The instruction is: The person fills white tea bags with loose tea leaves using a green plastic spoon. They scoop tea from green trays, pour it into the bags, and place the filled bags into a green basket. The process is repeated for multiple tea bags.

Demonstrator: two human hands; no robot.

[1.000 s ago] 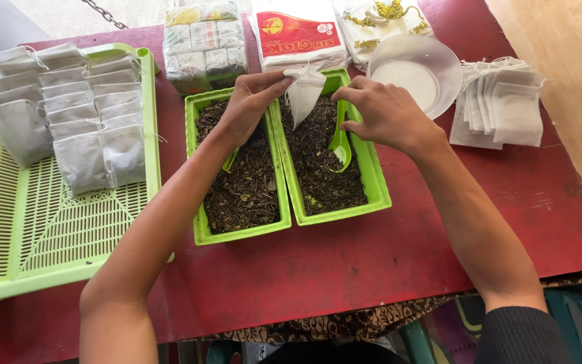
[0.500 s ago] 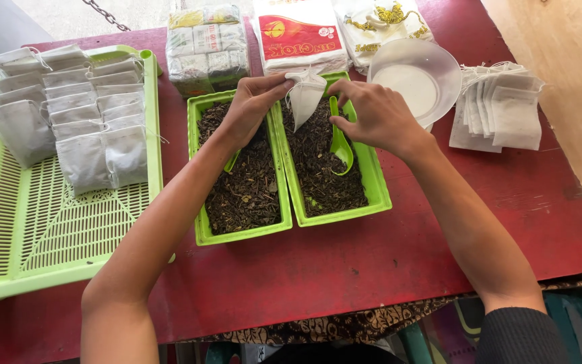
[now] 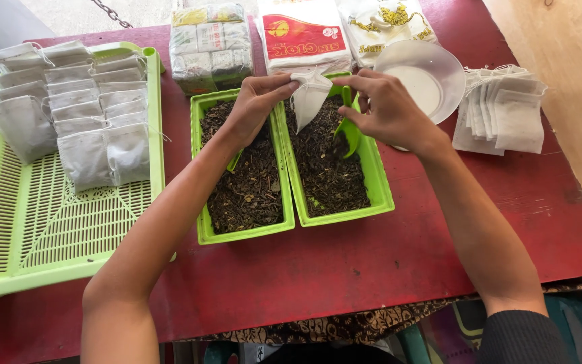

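- A person's two bare arms reach over a red table (image 3: pixel 385 256), seen from above by a camera on their head.
- The landmark here is the right green tray (image 3: pixel 380 195), a long plastic box of dark loose tea leaves near the middle of the table.
- A small white filter bag (image 3: pixel 308 98) hangs above the far end of that tray, its top held up and its lower corner pointing down toward the leaves.
- The left hand (image 3: pixel 254 104) pinches the bag's top left edge between thumb and fingers, closed on it.
- The right hand (image 3: pixel 389 108) holds the bag's top right edge with thumb and forefinger, the other fingers curled, hovering over the tray's far right corner.
- A green scoop (image 3: pixel 348 131) rests in the leaves of that tray, just under the right hand.
- Touching the landmark tray's left side is a second green tray (image 3: pixel 203 222) of the same leaves; the left forearm crosses over it.
- Well to the left lies a slotted green basket tray (image 3: pixel 55 236) with rows of filled white bags (image 3: pixel 75 114) at its far end.
- To the right of the landmark tray sits a clear plastic bowl (image 3: pixel 432 74), and beyond it a fanned stack of empty white bags (image 3: pixel 503 111).
- Beyond the tray's far end stand packets of tea (image 3: pixel 210 44).
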